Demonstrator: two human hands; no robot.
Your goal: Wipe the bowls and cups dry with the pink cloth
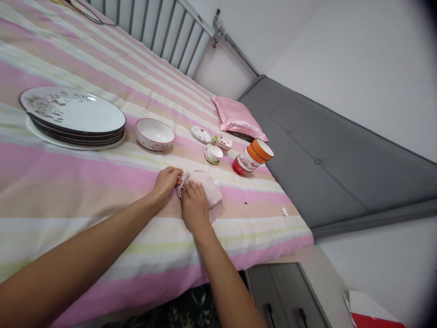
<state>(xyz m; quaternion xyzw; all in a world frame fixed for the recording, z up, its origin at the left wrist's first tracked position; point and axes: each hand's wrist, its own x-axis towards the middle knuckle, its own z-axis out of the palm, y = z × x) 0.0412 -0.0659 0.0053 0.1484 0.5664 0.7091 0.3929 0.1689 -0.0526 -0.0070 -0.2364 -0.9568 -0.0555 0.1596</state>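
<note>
A pale pink cloth [210,189] lies on the striped bed, spread over or around something I cannot make out. At its left edge my left hand [165,184] is closed, pinching a bunched fold between thumb and fingers. My right hand [195,205] rests on the near side of the cloth, its fingers close together and bent over the fabric. Just beyond my hands stands a white bowl [155,133] with a red rim. Small white cups [214,154] are stacked to the right of that bowl.
Large plates [78,116] are stacked at the left. Small saucers [200,134], small pink-patterned dishes [224,142] and a leaning stack of orange, white and red bowls [253,156] stand farther right. A pink pillow [239,117] lies by the grey headboard [327,168]; a nightstand [287,291] is below.
</note>
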